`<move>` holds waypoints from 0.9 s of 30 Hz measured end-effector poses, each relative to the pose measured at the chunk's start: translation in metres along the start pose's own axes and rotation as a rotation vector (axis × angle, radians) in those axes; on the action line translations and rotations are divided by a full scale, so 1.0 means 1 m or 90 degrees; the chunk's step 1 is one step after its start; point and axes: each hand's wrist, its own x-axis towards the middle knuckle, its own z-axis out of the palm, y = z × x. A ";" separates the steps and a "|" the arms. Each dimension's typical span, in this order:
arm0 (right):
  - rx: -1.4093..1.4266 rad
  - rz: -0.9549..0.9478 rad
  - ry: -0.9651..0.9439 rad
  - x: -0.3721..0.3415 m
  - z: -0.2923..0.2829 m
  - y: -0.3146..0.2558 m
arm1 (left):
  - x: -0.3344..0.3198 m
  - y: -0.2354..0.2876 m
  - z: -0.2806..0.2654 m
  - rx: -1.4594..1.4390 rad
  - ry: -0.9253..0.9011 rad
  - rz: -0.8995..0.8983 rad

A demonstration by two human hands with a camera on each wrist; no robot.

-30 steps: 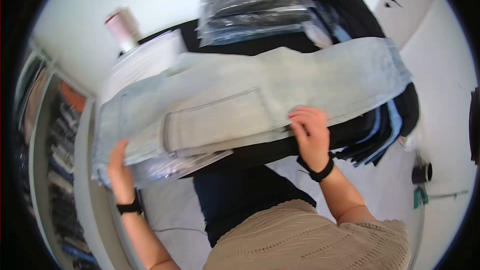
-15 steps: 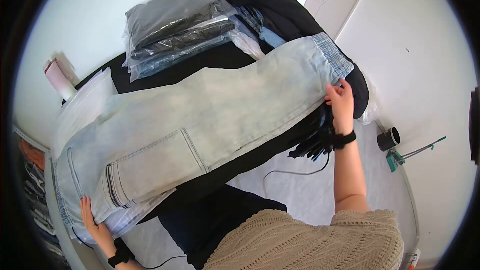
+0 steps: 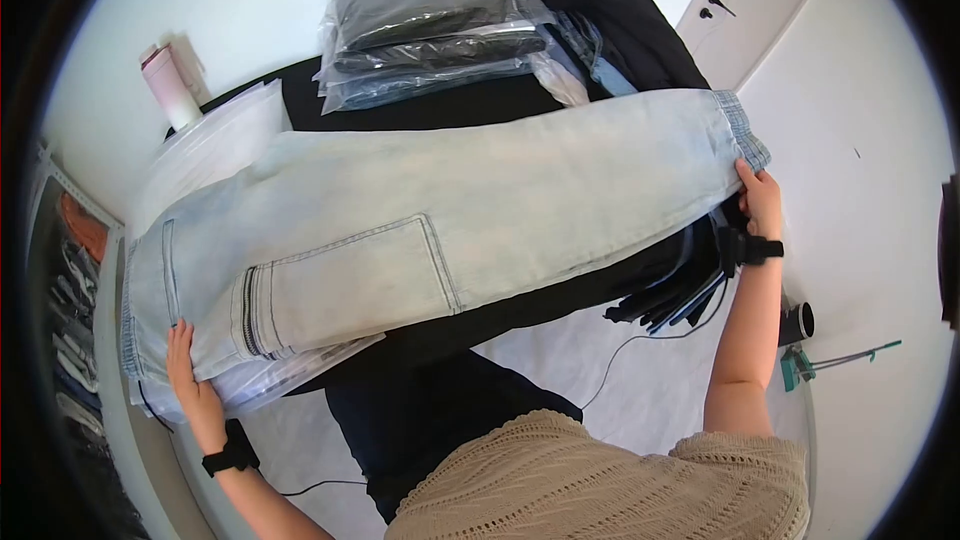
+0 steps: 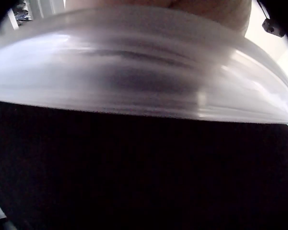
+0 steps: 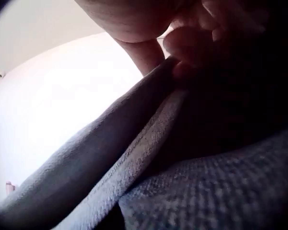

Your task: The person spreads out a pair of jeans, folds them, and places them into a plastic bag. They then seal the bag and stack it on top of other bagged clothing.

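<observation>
Light blue washed denim trousers lie lengthwise over a black-covered table, with a stitched side pocket facing the person. The left hand rests with straight fingers on the near edge by the waistband end. At the elasticated cuff, the right hand pinches the near edge; in the right wrist view the fingers are around the denim edge. Clear plastic fills the upper left wrist view, below part of the left hand.
Bagged folded garments are stacked at the back, beside a black garment. A pink bottle and clear plastic bags are at the back left. Dark garments with blue edges hang at the right; shelves stand left.
The right hand has moved from the middle of the near edge to the cuff and now pinches there. The trousers lie flatter and longer; the head view has shifted. The left hand stays near the waistband.
</observation>
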 end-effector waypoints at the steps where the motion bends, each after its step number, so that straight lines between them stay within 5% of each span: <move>1: -0.030 -0.017 -0.004 -0.004 0.001 0.000 | 0.000 0.000 0.000 -0.007 -0.002 -0.001; 10: -0.197 -0.069 0.062 0.006 0.010 0.003 | 0.001 0.009 -0.012 0.024 0.005 -0.006; 12: -0.101 0.058 -0.018 -0.001 0.003 -0.012 | 0.005 0.022 -0.027 -0.026 -0.088 -0.034; 16: 0.482 0.088 -0.263 0.019 0.002 0.007 | 0.034 0.074 -0.091 -0.115 -0.062 -0.074; 20: 0.563 0.104 -0.259 0.042 0.011 0.032 | 0.091 0.119 -0.125 -0.133 -0.089 -0.043; 22: 0.609 0.148 -0.270 0.034 0.016 0.028 | 0.127 0.132 -0.122 -0.121 -0.191 -0.050; 27: 0.761 0.134 -0.154 0.046 0.009 0.069 | 0.224 0.093 -0.033 -0.110 -0.367 0.066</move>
